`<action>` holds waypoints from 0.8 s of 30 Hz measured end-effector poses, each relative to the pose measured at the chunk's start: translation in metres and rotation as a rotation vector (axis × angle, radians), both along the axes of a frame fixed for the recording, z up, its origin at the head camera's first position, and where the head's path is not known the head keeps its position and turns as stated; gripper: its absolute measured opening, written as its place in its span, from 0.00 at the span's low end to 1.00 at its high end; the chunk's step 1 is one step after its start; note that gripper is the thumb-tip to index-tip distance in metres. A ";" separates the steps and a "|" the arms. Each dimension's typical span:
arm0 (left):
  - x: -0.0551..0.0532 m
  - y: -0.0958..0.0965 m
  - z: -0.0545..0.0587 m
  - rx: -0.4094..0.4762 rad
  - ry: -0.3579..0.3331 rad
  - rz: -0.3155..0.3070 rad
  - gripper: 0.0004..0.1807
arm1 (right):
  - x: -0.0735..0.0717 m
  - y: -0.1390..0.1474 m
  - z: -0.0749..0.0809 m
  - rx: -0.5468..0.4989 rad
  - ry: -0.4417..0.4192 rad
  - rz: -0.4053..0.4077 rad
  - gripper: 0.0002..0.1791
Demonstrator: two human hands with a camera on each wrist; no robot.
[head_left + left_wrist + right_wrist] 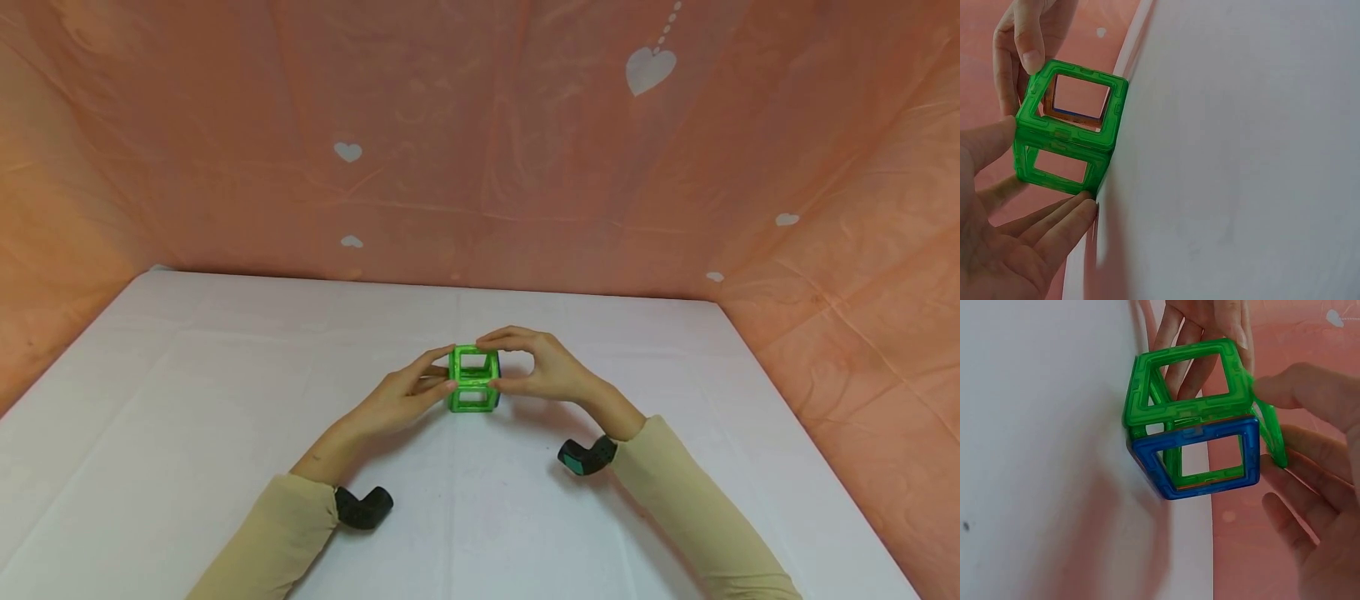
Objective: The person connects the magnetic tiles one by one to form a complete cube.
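Observation:
A cube-like block of magnetic tiles (472,382), mostly green square frames, stands on the white table. One side is a blue tile (1213,486), and an orange tile (1072,117) shows through the opening in the left wrist view. My left hand (397,398) holds the block's left side, thumb near the upper front corner and fingers against the side. From the right, my right hand (545,367) pinches the green top tile (1276,440) between thumb and fingers. In the right wrist view that tile looks slightly tilted against the block.
The white tabletop (225,400) spreads around both hands, ending at a far edge. Orange-pink sheeting (480,167) with pale hearts hangs behind and at both sides. Black devices (365,508) sit at both wrists, beside beige sleeves.

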State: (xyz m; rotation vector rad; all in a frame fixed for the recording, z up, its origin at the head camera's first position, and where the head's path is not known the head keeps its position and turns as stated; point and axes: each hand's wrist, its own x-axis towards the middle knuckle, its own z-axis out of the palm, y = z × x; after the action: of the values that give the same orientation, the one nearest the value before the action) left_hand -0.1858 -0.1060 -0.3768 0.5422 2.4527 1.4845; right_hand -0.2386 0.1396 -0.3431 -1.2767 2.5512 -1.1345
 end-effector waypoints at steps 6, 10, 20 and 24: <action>0.000 0.000 0.001 -0.003 -0.002 0.003 0.32 | 0.002 0.000 0.000 0.006 0.011 0.001 0.25; 0.000 0.001 0.001 -0.014 -0.002 0.007 0.32 | 0.003 0.001 -0.002 0.012 0.017 -0.015 0.25; 0.001 0.002 0.002 -0.035 0.011 0.037 0.32 | 0.003 0.003 -0.014 -0.126 -0.077 -0.061 0.21; 0.001 0.003 0.004 -0.039 0.015 0.067 0.31 | 0.006 0.000 -0.019 -0.190 -0.163 -0.166 0.18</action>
State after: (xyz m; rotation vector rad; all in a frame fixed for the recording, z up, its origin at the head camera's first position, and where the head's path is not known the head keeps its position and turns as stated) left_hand -0.1848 -0.1029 -0.3727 0.4690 2.5295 1.4589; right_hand -0.2326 0.1398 -0.3624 -0.9716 2.5159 -1.4782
